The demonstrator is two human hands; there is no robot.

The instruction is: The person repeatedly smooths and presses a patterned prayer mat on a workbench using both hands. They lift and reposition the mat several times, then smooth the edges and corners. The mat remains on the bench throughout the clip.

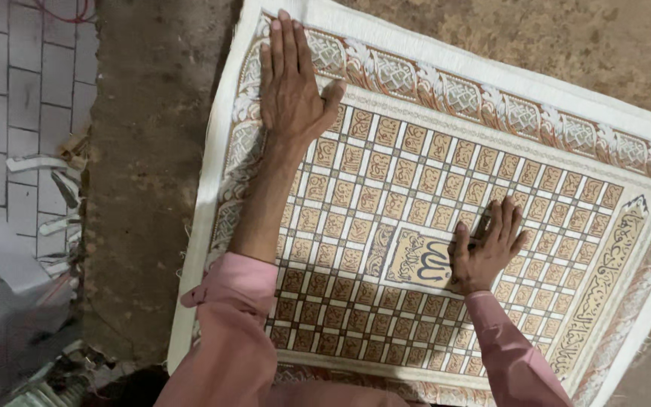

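A cream woven cloth (431, 188) with a brown grid of small squares and an ornate border lies spread flat on the rough brown floor (145, 188). It looks mostly smoothed out, though its edges sit askew and loose threads trail off the near side. The left hand (291, 87) presses palm-down on the cloth's far corner, fingers straight and together, gripping nothing. The right hand (484, 249) rests flat beside the cloth's central panel, fingers slightly spread, also gripping nothing. White strips (43, 169) lie left of the cloth.
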